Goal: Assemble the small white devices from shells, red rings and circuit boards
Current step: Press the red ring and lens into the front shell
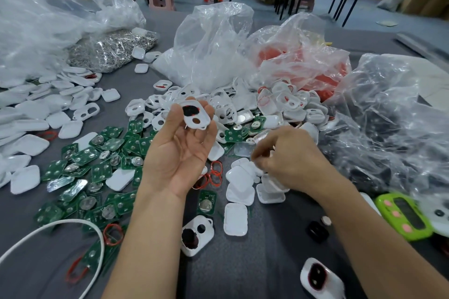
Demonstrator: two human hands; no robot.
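My left hand [181, 145] is raised palm up and holds a white shell [195, 115] at its fingertips. That shell has a black pad and a red ring in its large opening, and a round hole beside it. My right hand [289, 155] is lower, palm down, over a cluster of white shells [239, 185]. Its fingertips are blurred and pinch something small and pale that I cannot make out. Red rings [216, 173] lie between my hands. Green circuit boards [97, 167] are scattered at the left.
Heaps of white shells [274, 104] spread across the grey table [272, 233], with clear plastic bags behind; one bag holds red parts [301, 65]. A green timer [404, 216] sits at the right. A white cable [60, 224] loops at the lower left. Two partly assembled shells [196, 235] lie near me.
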